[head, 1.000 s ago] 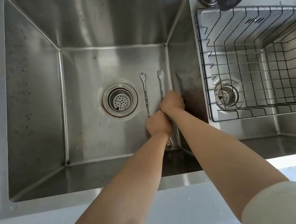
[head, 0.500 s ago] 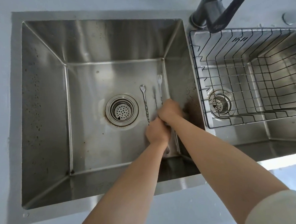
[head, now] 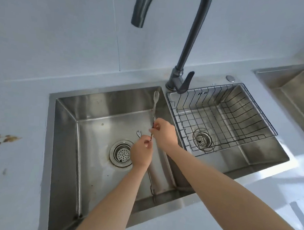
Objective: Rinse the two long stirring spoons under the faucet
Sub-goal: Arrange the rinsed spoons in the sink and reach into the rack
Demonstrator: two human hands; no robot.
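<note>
Two long stirring spoons are lifted above the left sink basin [head: 98, 111], near its right wall. The right hand [head: 164, 133] pinches the fork-tipped spoon [head: 155, 104] upright; the left hand [head: 141, 155] pinches the other spoon [head: 139, 133] lower down. No water runs from the faucet [head: 187, 42]. Next, I judge, someone must open its lever [head: 186, 83].

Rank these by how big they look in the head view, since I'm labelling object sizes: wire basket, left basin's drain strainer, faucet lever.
1. wire basket, clearly the largest.
2. drain strainer.
3. faucet lever, close to the strainer in apparent size, so that order is unsure.
</note>
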